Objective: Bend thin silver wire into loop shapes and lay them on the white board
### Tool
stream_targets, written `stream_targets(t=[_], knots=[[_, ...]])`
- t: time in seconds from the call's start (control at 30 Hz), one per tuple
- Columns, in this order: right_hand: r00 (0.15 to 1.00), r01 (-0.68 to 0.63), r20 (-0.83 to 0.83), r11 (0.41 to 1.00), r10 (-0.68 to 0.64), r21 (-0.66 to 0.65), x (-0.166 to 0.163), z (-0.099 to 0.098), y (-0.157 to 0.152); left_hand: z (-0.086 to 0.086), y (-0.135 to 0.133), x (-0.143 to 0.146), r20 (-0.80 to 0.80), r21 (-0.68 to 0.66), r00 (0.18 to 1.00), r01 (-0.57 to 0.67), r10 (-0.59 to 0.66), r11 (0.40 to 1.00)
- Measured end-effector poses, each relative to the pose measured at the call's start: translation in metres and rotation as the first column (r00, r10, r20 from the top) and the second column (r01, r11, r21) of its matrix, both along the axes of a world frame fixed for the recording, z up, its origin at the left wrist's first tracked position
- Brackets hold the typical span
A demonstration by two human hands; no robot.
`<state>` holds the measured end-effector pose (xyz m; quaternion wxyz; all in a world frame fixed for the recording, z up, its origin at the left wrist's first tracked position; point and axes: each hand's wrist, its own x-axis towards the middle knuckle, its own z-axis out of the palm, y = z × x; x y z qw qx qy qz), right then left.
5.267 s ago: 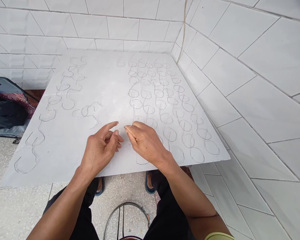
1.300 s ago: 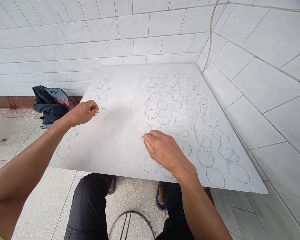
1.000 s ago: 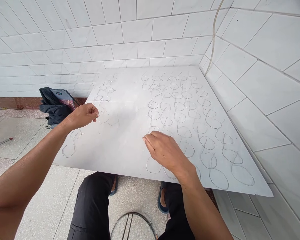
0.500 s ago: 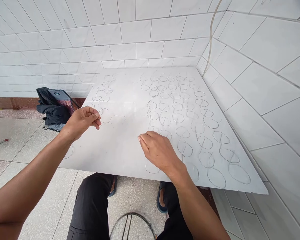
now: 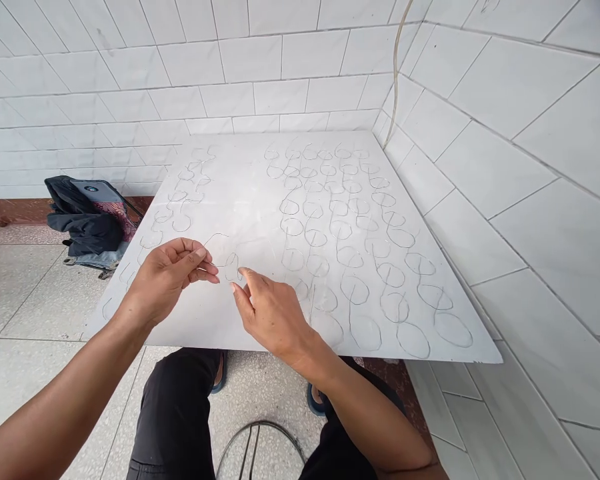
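Observation:
A white board (image 5: 240, 193) lies flat in front of me in a tiled corner. Several bent wire loops (image 5: 360, 247) lie in rows on its right half, and several more wavy wire pieces (image 5: 180, 200) trail down its left side. My left hand (image 5: 167, 277) pinches one thin bent wire piece (image 5: 225, 257) above the board's near middle. My right hand (image 5: 270, 313) is just right of it, thumb and forefinger pinched at the wire's other end.
White tiled walls (image 5: 505, 167) close in the back and right. A dark bag (image 5: 87, 217) sits on the floor at the left. A wire coil (image 5: 260, 447) lies on the floor between my knees. A thin cable (image 5: 395, 73) hangs in the corner.
My left hand took a wire piece from the left group and carried it to the near middle. My right hand left the loop rows and moved left to meet it.

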<state>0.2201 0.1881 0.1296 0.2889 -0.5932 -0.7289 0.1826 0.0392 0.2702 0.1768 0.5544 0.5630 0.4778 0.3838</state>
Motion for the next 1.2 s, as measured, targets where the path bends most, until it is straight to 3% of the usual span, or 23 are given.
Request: stream_targets(t=[0.13, 0.23, 0.3, 0.4, 0.47, 0.53, 0.63, 0.7, 0.8, 0.97, 1.1, 1.2], knots=[[0.999, -0.04, -0.002, 0.998, 0.039, -0.038, 0.005, 0.009, -0.007, -0.004, -0.007, 0.004, 0.006, 0.02, 1.0, -0.012, 0.012, 1.0], [0.99, -0.07, 0.119, 0.995, 0.079, -0.078, 0.017, 0.016, -0.01, -0.004, -0.006, 0.004, 0.014, 0.026, 1.0, -0.007, 0.006, 1.0], [0.964, -0.147, 0.203, 0.98, 0.173, -0.136, 0.026, 0.017, -0.011, -0.004, -0.005, 0.003, 0.031, 0.019, 1.0, -0.002, 0.002, 1.0], [0.944, -0.184, 0.236, 0.961, 0.231, -0.208, 0.037, 0.016, -0.008, 0.0, -0.002, 0.0, 0.066, 0.0, 0.998, 0.019, -0.019, 1.0], [0.979, -0.12, 0.142, 0.974, 0.148, -0.192, 0.04, 0.016, -0.004, 0.003, -0.003, -0.001, 0.091, -0.014, 0.995, 0.048, -0.046, 0.999], [0.992, -0.101, -0.093, 0.978, 0.086, -0.181, 0.041, 0.017, 0.0, 0.005, -0.005, -0.003, 0.116, -0.027, 0.99, 0.085, -0.082, 0.996], [0.873, -0.242, -0.476, 0.943, 0.109, -0.228, 0.039, 0.019, 0.005, 0.007, -0.01, -0.003, 0.141, -0.048, 0.983, 0.127, -0.119, 0.991], [0.782, -0.348, -0.611, 0.9, 0.125, -0.261, 0.034, 0.019, 0.008, 0.008, -0.013, -0.001, 0.146, -0.062, 0.981, 0.137, -0.127, 0.989], [0.694, -0.433, -0.71, 0.855, 0.116, -0.284, 0.025, 0.015, 0.011, 0.011, -0.017, 0.003, 0.143, -0.084, 0.978, 0.166, -0.153, 0.983], [0.58, -0.417, -0.812, 0.88, 0.063, -0.229, 0.018, 0.003, 0.015, 0.013, -0.023, 0.009, 0.185, -0.12, 0.963, 0.22, -0.196, 0.968], [0.536, -0.387, -0.844, 0.897, 0.031, -0.213, 0.024, 0.0, 0.016, 0.004, -0.026, 0.007, 0.258, -0.084, 0.951, 0.198, -0.171, 0.976], [0.445, -0.417, -0.895, 0.877, -0.031, -0.238, 0.026, -0.002, 0.017, -0.007, -0.029, 0.004, 0.308, -0.091, 0.946, 0.136, -0.102, 0.986]])
